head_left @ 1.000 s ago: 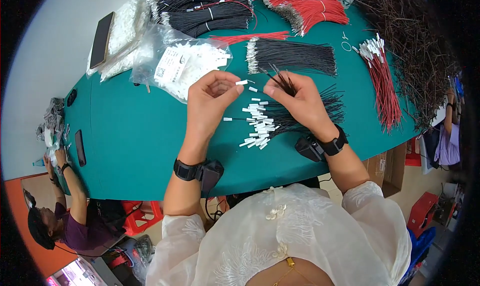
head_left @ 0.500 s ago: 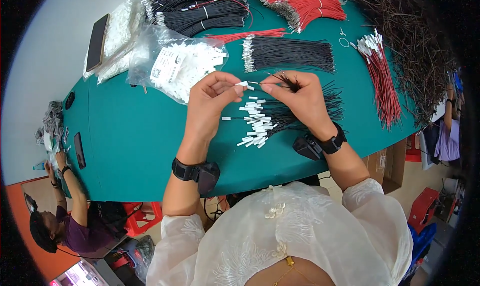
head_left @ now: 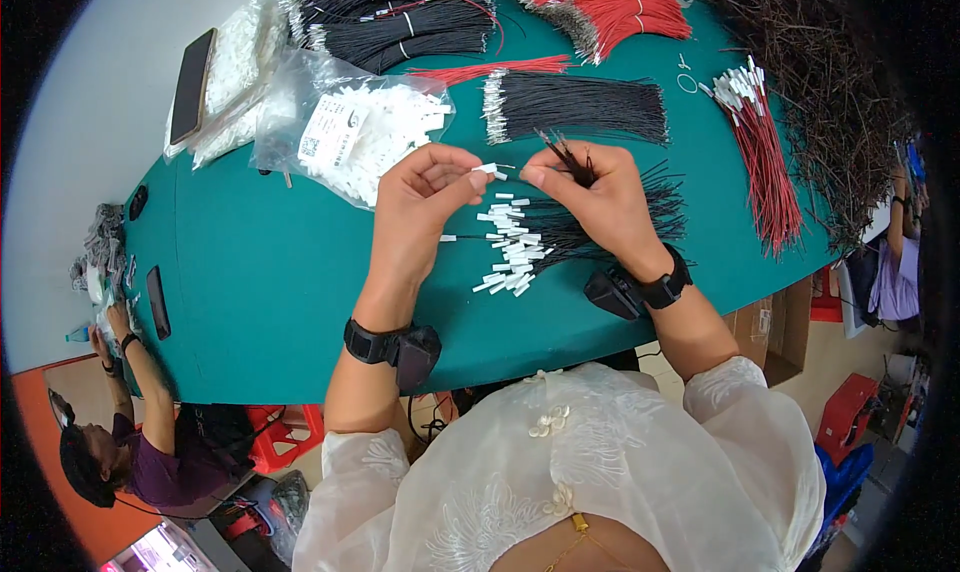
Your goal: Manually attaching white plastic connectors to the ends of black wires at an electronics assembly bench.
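My left hand (head_left: 425, 190) pinches a small white plastic connector housing (head_left: 488, 169) between thumb and fingertips. A short thin wire tip shows at the housing's right side. Opposite it, a small gap away, my right hand (head_left: 608, 197) is closed on a bunch of thin dark wires (head_left: 574, 164), whose ends poke up past the fingers. Below the hands lies a pile of black wires (head_left: 570, 227) tipped with white housings (head_left: 515, 240). Left of my left hand rests a clear bag (head_left: 375, 137) full of white housings.
Behind the hands lies a row of black wires (head_left: 585, 107) with metal ends. Farther back are tied black bundles (head_left: 400, 22) and red bundles (head_left: 620, 12). Red wires with white ends (head_left: 765, 172) and a dark wire heap (head_left: 820, 82) fill the right. A phone (head_left: 193, 85) lies on bags at left.
My right fingertips have drawn slightly away from the white housing, and the dark wires in that hand now point more upward. My left hand stays in place.
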The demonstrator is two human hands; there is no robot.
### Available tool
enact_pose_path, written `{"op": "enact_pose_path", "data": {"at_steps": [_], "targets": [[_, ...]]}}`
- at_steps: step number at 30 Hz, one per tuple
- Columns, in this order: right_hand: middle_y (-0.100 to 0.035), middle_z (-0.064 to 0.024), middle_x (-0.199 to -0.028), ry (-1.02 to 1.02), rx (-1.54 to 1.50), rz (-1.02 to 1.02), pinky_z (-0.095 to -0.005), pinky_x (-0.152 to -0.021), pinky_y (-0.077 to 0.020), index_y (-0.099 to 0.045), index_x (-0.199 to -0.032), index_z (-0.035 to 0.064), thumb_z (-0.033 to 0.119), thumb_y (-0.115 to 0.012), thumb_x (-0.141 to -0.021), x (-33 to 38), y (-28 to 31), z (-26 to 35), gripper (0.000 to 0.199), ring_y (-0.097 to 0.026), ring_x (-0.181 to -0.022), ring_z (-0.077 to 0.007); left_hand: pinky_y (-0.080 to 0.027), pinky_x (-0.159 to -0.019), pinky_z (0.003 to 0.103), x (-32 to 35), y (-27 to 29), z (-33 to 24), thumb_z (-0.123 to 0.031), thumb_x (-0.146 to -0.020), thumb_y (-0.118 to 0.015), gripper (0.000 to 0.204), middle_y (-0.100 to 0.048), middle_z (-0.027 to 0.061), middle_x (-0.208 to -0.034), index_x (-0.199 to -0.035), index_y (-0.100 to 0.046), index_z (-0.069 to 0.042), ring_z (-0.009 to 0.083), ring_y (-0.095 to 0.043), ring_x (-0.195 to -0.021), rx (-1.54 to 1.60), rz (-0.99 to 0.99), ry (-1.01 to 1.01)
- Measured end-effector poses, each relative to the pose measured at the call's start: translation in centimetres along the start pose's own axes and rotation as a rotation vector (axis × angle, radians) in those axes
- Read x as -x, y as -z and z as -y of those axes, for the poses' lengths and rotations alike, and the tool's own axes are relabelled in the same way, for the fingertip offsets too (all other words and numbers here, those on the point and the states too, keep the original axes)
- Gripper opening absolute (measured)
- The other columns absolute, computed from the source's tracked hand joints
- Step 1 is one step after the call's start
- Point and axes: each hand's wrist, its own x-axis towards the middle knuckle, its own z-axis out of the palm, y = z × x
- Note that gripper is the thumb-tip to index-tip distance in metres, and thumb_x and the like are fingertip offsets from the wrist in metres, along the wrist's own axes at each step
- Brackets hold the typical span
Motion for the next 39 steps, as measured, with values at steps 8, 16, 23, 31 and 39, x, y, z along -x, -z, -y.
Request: {"op": "enact_pose_path", "data": {"at_steps": [8,16,23,31,39], "targets": [[-0.06,0.0034,-0.072,0.015,0.0,0.034,-0.0205,-0.058,-0.0357,-0.069,-0.088,-0.0012,0.011,-0.069,-0.087,-0.04,0.22,-0.11,0.012,-0.048,-0.066,-0.0019,-0.052,-0.07,0.024,0.07,-0.2,-0.13,-0.001,-0.085,-0.068,0.013,-0.068,0.0075,-0.087,-0.097,-0.063,0.001,0.0124,-0.065,-0.08,0.004,-0.008,-0.005],[-0.062,0.0022,-0.075,0.003,-0.032,0.066,-0.0202,-0.061,-0.0389,-0.068,-0.086,-0.0019,0.01,-0.069,-0.086,-0.09,0.2,-0.33,0.012,-0.05,-0.068,-0.0026,-0.052,-0.07,0.024,0.0,0.05,0.11,-0.001,-0.085,-0.068,0.013,-0.068,0.0068,-0.087,-0.097,-0.064,0.001,0.0116,-0.064,-0.079,-0.015,0.024,-0.008],[-0.062,0.0021,-0.076,-0.001,-0.024,0.063,-0.0201,-0.062,-0.0396,-0.067,-0.086,-0.002,0.008,-0.069,-0.085,-0.1,0.42,-0.2,0.01,-0.051,-0.069,-0.0028,-0.051,-0.07,0.024,-0.09,0.12,0.27,0.0,-0.085,-0.068,0.013,-0.069,0.0065,-0.087,-0.097,-0.064,0.001,0.0112,-0.064,-0.079,-0.009,0.029,-0.002],[-0.063,0.0016,-0.077,-0.018,-0.023,0.078,-0.0203,-0.063,-0.0407,-0.067,-0.086,-0.0025,0.008,-0.068,-0.085,-0.06,0.4,-0.35,0.01,-0.052,-0.071,-0.0029,-0.051,-0.07,0.024,-0.06,0.12,0.22,0.001,-0.084,-0.069,0.014,-0.069,0.0066,-0.087,-0.097,-0.064,0.001,0.011,-0.064,-0.078,0.008,0.05,0.015],[-0.062,0.0015,-0.078,-0.005,0.004,0.075,-0.0199,-0.063,-0.0403,-0.066,-0.088,-0.0036,0.007,-0.068,-0.086,-0.06,0.25,-0.64,0.011,-0.05,-0.072,-0.0027,-0.053,-0.072,0.023,0.18,-0.33,0.16,0.004,-0.082,-0.07,0.012,-0.069,0.0078,-0.087,-0.093,-0.065,0.002,0.0114,-0.066,-0.08,-0.038,0.03,-0.021]]}}
